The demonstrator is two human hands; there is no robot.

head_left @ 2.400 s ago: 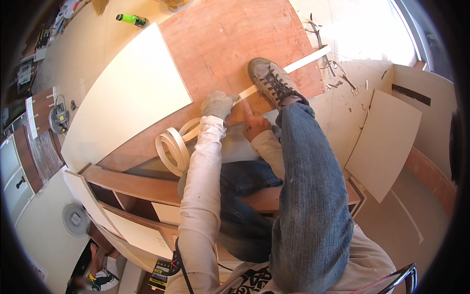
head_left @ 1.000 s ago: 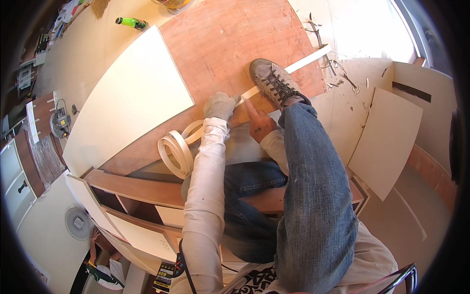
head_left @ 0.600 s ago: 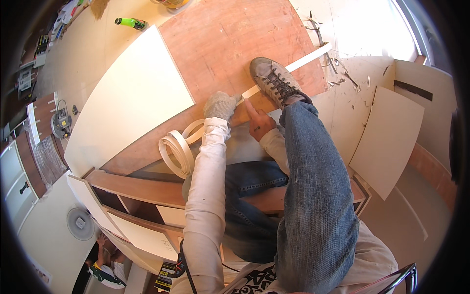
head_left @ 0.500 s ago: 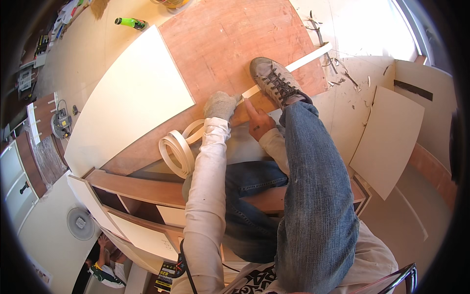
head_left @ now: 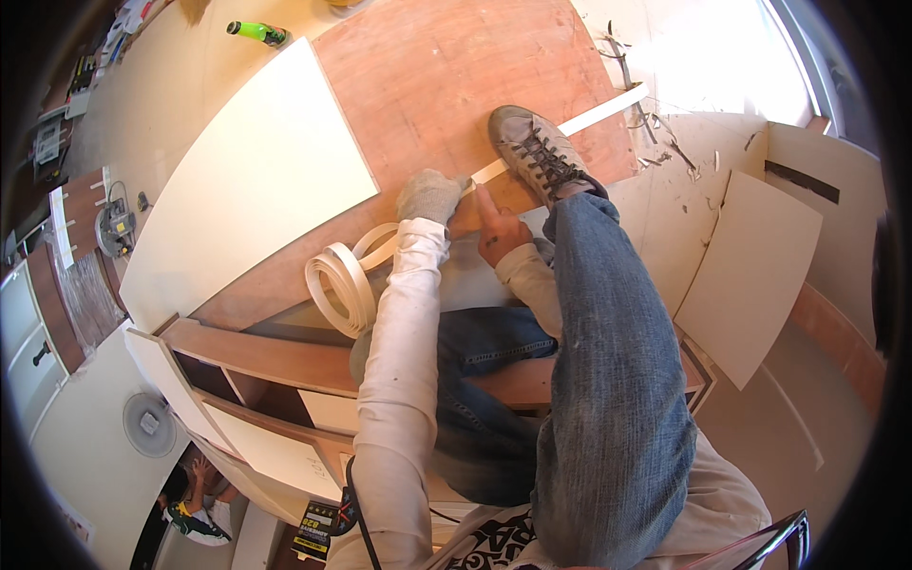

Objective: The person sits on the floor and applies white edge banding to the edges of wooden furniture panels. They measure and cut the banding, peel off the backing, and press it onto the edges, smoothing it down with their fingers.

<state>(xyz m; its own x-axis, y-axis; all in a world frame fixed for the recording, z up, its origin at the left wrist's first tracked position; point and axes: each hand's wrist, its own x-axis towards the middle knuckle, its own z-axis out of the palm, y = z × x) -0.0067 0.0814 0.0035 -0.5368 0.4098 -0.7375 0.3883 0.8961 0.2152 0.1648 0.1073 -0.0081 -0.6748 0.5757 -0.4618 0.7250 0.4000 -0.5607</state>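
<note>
A cream edging strip (head_left: 604, 110) runs under my shoe (head_left: 539, 150) on a reddish-brown board (head_left: 437, 85). My left hand (head_left: 427, 197), in a grey knitted glove, is closed on the strip just left of the shoe. From below, my bare right hand (head_left: 503, 233) reaches the same stretch, its index finger straight with the tip against the strip. The other fingers are curled under, and what they hold, if anything, is hidden. Beside my left forearm, the rest of the strip lies in a loose coil (head_left: 347, 290).
A white panel (head_left: 266, 171) overlaps the board at left. Dark scraps (head_left: 665, 142) litter the floor at right, near a leaning pale panel (head_left: 750, 275). A green bottle (head_left: 256, 33) lies at the far left. Below is an open-compartment cabinet (head_left: 266, 356); another person (head_left: 201, 513) is at lower left.
The view has shifted slightly. Both hands stay at the same stretch of strip beside the shoe, with hardly any movement.
</note>
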